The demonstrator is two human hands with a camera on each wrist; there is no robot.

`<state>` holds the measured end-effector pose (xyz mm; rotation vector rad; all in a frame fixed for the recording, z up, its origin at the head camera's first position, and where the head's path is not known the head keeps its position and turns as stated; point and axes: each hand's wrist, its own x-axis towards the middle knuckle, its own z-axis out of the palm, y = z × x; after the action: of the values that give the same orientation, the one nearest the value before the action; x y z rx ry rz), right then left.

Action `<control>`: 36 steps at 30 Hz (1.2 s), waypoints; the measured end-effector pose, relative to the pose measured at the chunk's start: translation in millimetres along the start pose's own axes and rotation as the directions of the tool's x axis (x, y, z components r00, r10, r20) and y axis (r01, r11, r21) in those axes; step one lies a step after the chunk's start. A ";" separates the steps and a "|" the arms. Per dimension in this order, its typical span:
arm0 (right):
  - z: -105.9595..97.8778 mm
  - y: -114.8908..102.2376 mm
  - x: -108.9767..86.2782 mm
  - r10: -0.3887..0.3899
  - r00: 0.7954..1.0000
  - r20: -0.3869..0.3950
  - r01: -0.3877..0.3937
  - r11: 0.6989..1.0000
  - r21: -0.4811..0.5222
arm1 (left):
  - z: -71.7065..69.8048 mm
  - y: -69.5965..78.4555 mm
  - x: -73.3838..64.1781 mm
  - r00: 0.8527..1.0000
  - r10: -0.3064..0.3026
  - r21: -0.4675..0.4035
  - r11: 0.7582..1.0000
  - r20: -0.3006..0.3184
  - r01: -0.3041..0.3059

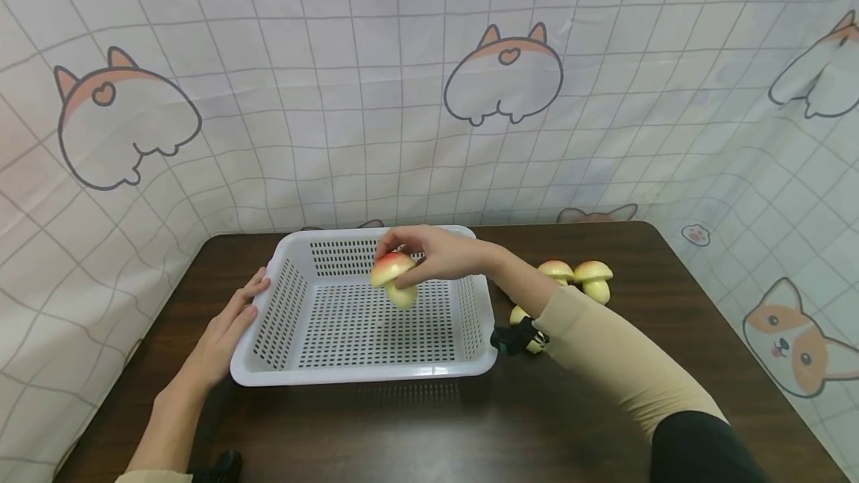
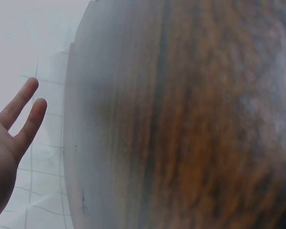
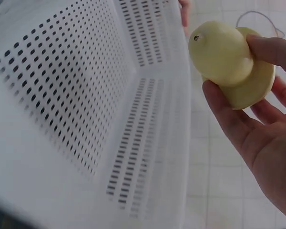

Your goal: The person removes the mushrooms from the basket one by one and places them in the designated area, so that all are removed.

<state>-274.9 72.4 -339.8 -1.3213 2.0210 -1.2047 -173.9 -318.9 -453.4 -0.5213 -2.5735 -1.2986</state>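
A toy mushroom (image 1: 391, 268) with a red-and-yellow cap and pale stem is pinched between the thumb and fingers of my right hand (image 1: 443, 252), over the white perforated basket (image 1: 365, 376). In the right wrist view the underside of the same mushroom (image 3: 221, 52) shows, its rounded stem towards the camera. My left hand (image 1: 224, 334) rests its straight fingers against the basket's left side. The left wrist view shows part of that hand (image 2: 5, 148) with fingers spread.
Several more mushrooms (image 1: 593, 279) lie on the dark wooden table (image 1: 376, 438) right of the basket, partly hidden by my right forearm. A white grid-patterned cloth (image 1: 362, 95) with cartoon dogs hangs behind the table and along its sides.
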 end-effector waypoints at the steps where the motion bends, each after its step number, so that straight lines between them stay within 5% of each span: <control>1: -1.7 0.0 -4.4 0.002 1.000 -0.012 -0.002 1.000 0.000 | -0.1 -0.5 0.1 1.000 0.003 -0.003 1.000 0.001 -0.003; 24: -25.1 5.4 -100.5 0.060 0.984 -0.170 -0.045 0.995 0.087 | 1.9 -6.2 1.3 0.999 0.036 -0.070 0.997 0.010 -0.035; 36: -35.0 16.5 -155.6 0.139 0.941 -0.308 -0.117 0.989 0.090 | 0.1 -4.0 -0.8 0.999 0.036 -0.060 0.998 0.004 -0.035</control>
<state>-239.5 228.4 -350.3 -0.9963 2.2180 -1.4866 -174.7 -321.2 -456.7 -0.5796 -2.5242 -1.3681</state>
